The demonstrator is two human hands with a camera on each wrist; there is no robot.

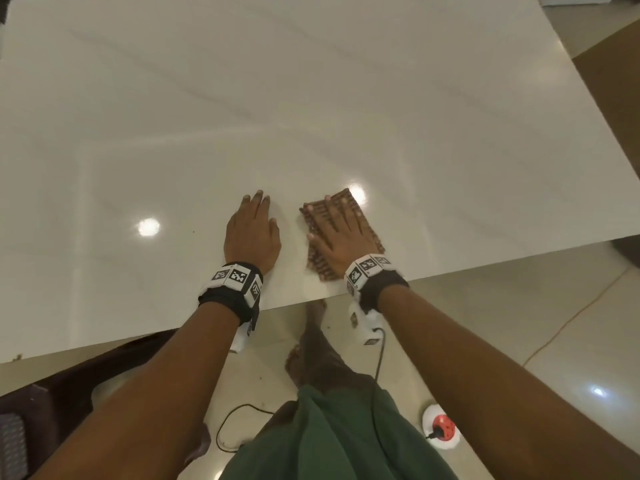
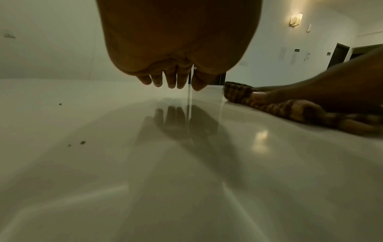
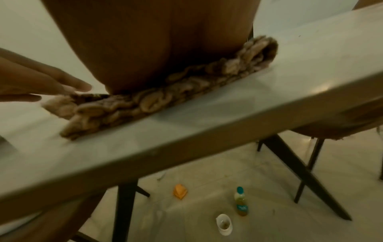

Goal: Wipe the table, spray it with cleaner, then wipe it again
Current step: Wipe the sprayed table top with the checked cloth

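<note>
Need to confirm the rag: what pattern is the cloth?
Brown checked weave, clearest in the head view: cloth.

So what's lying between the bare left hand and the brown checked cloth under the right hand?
Nothing: the head view shows only a bare strip of glossy white table between the left hand and the brown checked cloth.

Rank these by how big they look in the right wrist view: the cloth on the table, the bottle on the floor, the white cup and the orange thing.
1. The cloth, largest by far, though it is nearest the camera.
2. The bottle.
3. The white cup.
4. The orange thing; close to the cup, so that order is unsure.
</note>
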